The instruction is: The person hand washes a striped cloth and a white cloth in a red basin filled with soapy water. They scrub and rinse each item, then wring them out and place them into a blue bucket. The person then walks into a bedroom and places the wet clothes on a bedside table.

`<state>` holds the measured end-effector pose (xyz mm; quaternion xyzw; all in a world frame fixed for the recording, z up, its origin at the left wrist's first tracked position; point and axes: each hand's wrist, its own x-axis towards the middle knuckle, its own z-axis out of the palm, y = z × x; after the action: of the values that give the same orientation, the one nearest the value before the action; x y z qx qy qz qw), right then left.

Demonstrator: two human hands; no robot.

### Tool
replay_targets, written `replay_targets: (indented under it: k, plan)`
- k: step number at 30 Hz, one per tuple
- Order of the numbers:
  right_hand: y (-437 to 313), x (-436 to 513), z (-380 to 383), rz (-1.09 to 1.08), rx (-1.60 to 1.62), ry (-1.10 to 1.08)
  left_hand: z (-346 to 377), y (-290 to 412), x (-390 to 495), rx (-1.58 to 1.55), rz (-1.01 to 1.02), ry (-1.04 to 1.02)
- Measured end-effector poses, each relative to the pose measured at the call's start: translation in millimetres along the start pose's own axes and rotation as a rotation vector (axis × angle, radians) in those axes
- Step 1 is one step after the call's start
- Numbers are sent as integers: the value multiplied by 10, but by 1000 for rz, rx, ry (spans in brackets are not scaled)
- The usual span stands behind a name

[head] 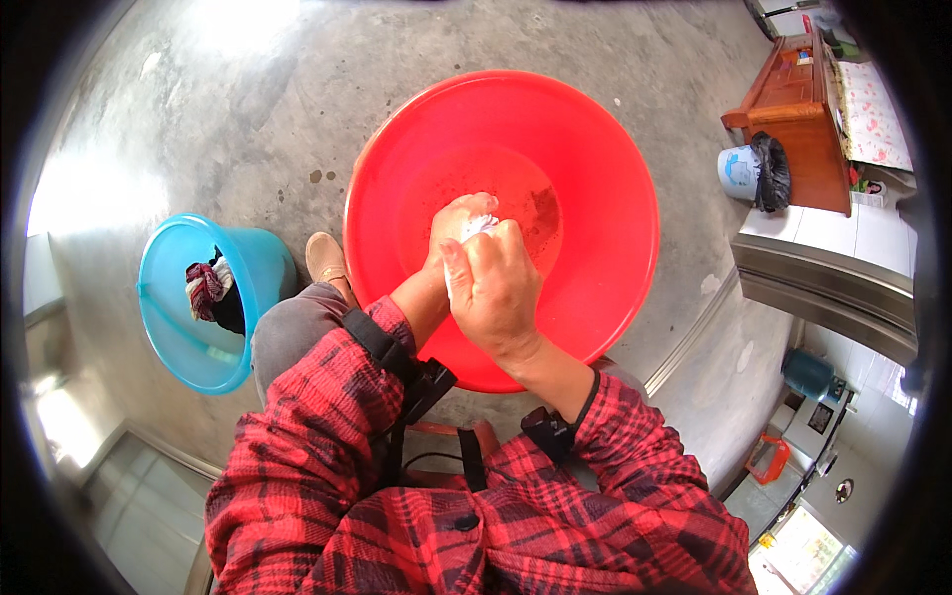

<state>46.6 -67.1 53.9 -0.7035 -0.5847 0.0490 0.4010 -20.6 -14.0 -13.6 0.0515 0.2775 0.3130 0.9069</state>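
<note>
A large red plastic basin stands on the floor in front of me. Above its middle, my left hand and my right hand are pressed close together around a white cloth. Only a small bunched piece of that cloth shows between my fingers; the rest is hidden in my grip. The right hand lies nearer the camera and partly covers the left. Dark wet patches and drops mark the basin's bottom.
To the left, a light-blue plastic bucket leans towards me, holding crumpled clothes. My shoe is between bucket and basin. At right are a wooden cabinet and a small bin with a black bag. Wet spots dot the concrete floor.
</note>
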Motion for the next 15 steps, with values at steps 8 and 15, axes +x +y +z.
replay_targets:
  k: [8, 15]
  plan:
    - [1014, -168, 226, 1063, 1168, -39, 520, 142, -169, 471, 110, 220]
    - [686, 78, 20, 1259, 1426, -254, 349, 211, -53, 297, 193, 259]
